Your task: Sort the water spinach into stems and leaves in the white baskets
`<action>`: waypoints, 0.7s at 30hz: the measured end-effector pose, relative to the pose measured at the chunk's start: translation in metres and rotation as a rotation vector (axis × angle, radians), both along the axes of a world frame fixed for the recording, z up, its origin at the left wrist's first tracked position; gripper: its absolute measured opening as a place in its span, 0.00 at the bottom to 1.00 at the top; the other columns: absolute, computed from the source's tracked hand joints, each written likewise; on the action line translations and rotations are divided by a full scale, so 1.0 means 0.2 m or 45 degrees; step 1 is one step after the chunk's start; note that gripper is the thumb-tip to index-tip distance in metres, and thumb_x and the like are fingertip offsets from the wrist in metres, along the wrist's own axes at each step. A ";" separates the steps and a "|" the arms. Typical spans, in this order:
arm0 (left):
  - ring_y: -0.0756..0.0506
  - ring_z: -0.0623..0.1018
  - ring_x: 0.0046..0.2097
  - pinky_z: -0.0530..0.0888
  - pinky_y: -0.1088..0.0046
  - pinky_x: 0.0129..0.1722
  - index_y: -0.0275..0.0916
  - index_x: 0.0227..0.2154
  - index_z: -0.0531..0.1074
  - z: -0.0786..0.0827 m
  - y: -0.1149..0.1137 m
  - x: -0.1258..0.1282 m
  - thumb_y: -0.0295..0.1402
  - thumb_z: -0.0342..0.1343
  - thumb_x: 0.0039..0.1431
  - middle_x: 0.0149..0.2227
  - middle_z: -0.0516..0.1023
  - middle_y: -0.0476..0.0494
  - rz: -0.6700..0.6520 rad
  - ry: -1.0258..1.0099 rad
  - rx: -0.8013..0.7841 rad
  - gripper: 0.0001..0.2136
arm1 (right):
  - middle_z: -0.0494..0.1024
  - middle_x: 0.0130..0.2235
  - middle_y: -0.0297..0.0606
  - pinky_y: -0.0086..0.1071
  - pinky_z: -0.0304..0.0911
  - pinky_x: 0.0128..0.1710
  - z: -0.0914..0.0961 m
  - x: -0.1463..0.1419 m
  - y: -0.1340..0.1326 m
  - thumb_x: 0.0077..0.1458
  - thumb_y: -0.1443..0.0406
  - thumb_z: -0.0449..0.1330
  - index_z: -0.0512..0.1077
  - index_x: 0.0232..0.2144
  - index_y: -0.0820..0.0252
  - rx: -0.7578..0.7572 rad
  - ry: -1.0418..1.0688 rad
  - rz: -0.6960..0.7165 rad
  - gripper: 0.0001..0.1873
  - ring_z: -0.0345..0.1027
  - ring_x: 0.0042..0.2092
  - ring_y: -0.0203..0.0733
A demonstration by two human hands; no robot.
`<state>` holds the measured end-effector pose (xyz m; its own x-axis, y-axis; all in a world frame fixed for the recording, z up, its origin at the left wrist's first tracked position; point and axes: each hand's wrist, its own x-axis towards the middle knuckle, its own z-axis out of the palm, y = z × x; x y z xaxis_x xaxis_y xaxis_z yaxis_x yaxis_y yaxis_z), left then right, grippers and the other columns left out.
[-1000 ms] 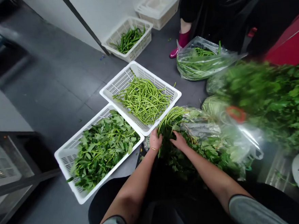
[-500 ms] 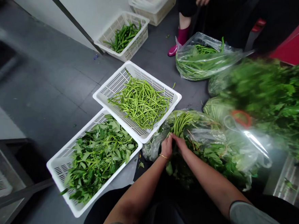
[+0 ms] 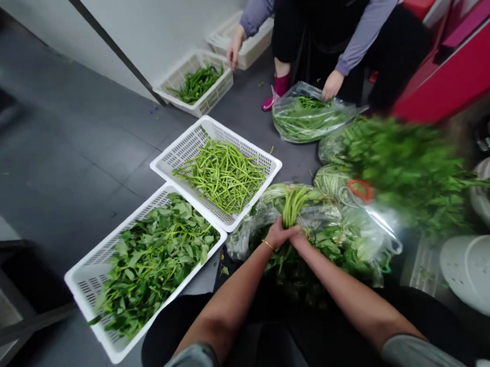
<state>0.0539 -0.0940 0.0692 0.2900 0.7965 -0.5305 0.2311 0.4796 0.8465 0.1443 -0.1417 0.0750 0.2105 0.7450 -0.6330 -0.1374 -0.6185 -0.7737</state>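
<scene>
Both my hands meet around one bunch of leafy greens (image 3: 293,202), its cut stems pointing up and away from me. My left hand (image 3: 279,236), with a thin gold bracelet at the wrist, is closed on the stems from the left. My right hand (image 3: 301,237) is closed on them from the right, touching the left hand. The bunch's leaves hang down into a clear plastic bag of greens (image 3: 349,240) lying on the floor in front of my knees.
Left of my hands stand a white basket of loose leafy greens (image 3: 92,267) and a white basket of long green beans (image 3: 184,150). Another person crouches beyond, one hand (image 3: 332,85) on a bag of beans (image 3: 307,117). A blurred mass of greens (image 3: 403,167) fills the right.
My hands have drawn together and risen, gathering the stems into one upright bunch. The view has tilted up, bringing the other person's arms and hands into sight.
</scene>
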 end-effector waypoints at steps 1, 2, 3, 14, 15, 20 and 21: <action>0.40 0.76 0.40 0.71 0.62 0.45 0.35 0.35 0.73 0.06 -0.03 -0.01 0.39 0.66 0.39 0.33 0.78 0.42 0.019 0.007 0.016 0.19 | 0.79 0.36 0.43 0.43 0.61 0.52 0.06 -0.05 -0.01 0.39 0.67 0.61 0.73 0.31 0.59 0.046 -0.043 0.044 0.11 0.68 0.49 0.53; 0.41 0.76 0.38 0.71 0.63 0.42 0.35 0.34 0.73 0.12 -0.05 -0.04 0.38 0.66 0.37 0.32 0.78 0.43 0.056 -0.006 0.020 0.20 | 0.78 0.39 0.43 0.44 0.59 0.54 0.13 -0.10 -0.03 0.36 0.68 0.62 0.73 0.33 0.60 0.089 -0.068 0.076 0.15 0.67 0.50 0.54; 0.42 0.76 0.35 0.72 0.65 0.39 0.35 0.33 0.73 0.19 -0.07 -0.08 0.38 0.67 0.37 0.30 0.77 0.44 0.095 -0.051 0.004 0.19 | 0.77 0.41 0.44 0.45 0.58 0.55 0.21 -0.14 -0.05 0.34 0.69 0.63 0.73 0.36 0.61 0.141 -0.097 0.123 0.20 0.66 0.51 0.55; 0.49 0.72 0.23 0.70 0.73 0.25 0.31 0.24 0.73 1.04 -0.17 -0.48 0.30 0.63 0.31 0.21 0.73 0.47 0.029 -0.484 0.101 0.12 | 0.75 0.46 0.43 0.41 0.64 0.46 1.02 0.13 -0.32 0.49 0.58 0.59 0.70 0.46 0.58 1.068 -0.657 0.201 0.21 0.69 0.45 0.45; 0.49 0.72 0.24 0.71 0.72 0.26 0.31 0.25 0.73 1.09 -0.20 -0.46 0.29 0.63 0.31 0.22 0.73 0.46 -0.046 -0.504 0.117 0.12 | 0.73 0.48 0.44 0.40 0.63 0.48 1.07 0.12 -0.31 0.46 0.58 0.62 0.67 0.50 0.58 1.131 -0.633 0.238 0.27 0.67 0.48 0.46; 0.52 0.69 0.21 0.67 0.76 0.21 0.33 0.27 0.72 1.26 -0.34 -0.42 0.28 0.60 0.33 0.21 0.72 0.50 -0.221 -0.404 0.183 0.12 | 0.74 0.30 0.34 0.33 0.63 0.35 1.23 0.02 -0.31 0.44 0.59 0.63 0.73 0.33 0.63 1.014 -0.615 0.765 0.14 0.68 0.33 0.38; 0.52 0.69 0.21 0.66 0.76 0.20 0.33 0.27 0.71 1.27 -0.35 -0.43 0.28 0.60 0.33 0.21 0.71 0.50 -0.225 -0.369 0.185 0.12 | 0.71 0.24 0.31 0.30 0.61 0.30 1.25 0.05 -0.33 0.46 0.59 0.62 0.72 0.27 0.63 0.971 -0.600 0.809 0.12 0.64 0.28 0.35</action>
<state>-0.0330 -0.1640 0.3238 0.5518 0.7816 -0.2910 0.0403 0.3235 0.9454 0.1547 -0.2082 0.3253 -0.2503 0.9646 0.0828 0.4463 0.1909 -0.8743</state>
